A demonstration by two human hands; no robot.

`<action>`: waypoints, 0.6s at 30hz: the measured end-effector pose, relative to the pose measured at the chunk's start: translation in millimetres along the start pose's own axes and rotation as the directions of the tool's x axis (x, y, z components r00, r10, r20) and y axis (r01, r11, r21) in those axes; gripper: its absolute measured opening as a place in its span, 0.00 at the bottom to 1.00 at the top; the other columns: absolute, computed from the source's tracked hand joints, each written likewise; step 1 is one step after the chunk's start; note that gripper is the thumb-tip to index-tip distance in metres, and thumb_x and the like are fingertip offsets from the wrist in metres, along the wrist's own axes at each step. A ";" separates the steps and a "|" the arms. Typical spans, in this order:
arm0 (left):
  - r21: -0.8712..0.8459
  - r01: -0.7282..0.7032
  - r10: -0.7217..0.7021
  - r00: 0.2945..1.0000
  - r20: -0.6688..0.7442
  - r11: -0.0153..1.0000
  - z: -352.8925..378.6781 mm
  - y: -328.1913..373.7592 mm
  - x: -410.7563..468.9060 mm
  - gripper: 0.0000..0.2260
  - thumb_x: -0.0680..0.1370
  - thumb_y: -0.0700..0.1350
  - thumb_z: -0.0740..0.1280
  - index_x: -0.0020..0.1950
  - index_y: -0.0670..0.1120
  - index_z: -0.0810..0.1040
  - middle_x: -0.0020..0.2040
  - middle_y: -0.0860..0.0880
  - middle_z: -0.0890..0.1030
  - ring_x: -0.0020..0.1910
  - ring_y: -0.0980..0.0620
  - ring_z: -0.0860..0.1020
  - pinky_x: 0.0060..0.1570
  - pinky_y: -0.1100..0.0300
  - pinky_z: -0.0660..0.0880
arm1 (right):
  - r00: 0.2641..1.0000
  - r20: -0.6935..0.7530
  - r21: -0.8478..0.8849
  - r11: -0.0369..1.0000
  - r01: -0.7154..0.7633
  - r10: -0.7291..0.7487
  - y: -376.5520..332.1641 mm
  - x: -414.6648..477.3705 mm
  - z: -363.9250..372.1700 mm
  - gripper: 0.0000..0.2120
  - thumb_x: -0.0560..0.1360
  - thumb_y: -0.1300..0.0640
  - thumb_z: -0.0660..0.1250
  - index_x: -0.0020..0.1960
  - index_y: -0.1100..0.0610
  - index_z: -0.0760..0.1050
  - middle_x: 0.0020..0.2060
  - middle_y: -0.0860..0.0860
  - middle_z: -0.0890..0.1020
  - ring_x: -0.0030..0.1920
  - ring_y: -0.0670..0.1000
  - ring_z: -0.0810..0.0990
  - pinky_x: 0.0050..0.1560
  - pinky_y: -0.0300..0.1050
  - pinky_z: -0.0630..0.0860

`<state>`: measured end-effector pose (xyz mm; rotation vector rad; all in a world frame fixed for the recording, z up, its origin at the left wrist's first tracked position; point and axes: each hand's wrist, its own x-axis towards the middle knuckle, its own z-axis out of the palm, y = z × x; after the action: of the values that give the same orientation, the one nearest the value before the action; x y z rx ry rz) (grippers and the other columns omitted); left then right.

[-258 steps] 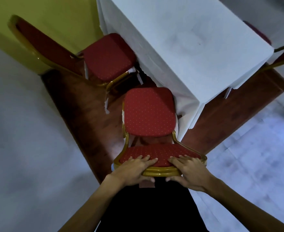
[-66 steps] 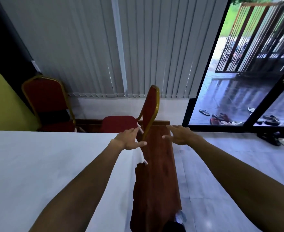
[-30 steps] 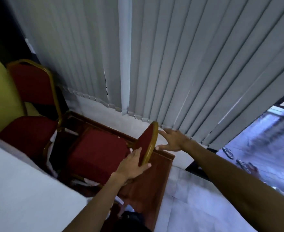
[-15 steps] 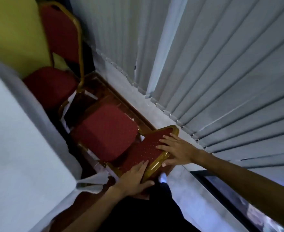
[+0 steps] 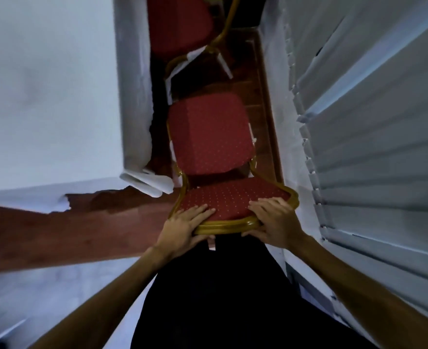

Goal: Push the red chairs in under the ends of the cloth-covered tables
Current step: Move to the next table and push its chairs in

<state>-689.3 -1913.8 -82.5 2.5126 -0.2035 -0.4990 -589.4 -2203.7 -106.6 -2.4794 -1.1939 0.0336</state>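
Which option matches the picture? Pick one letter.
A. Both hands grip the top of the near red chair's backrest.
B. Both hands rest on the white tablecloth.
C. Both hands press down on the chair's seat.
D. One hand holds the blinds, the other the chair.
A: the left hand and the right hand both curl over the gold top edge of the backrest of the near red chair.

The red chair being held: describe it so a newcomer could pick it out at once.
Find the gap between the white cloth-covered table and the grey vertical blinds, where two gold-framed red chairs stand in line. It is the near chair, whose backrest top the left hand and right hand grip; the far chair, at the frame's top, is untouched.
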 end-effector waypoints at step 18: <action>0.104 -0.061 0.080 0.979 -0.186 0.993 -32.7 28.5 39.5 0.30 0.76 0.66 0.60 0.69 0.47 0.75 0.60 0.48 0.82 0.51 0.46 0.83 0.41 0.53 0.80 | 0.971 -0.187 -0.109 0.986 0.130 -0.148 41.0 48.2 -43.0 0.33 0.75 0.28 0.58 0.43 0.59 0.79 0.37 0.53 0.80 0.34 0.55 0.76 0.35 0.50 0.73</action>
<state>-641.2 -1930.9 -53.5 2.6186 -0.2481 -0.2227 -520.0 -2204.6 -74.3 -2.4065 -1.3076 -0.3043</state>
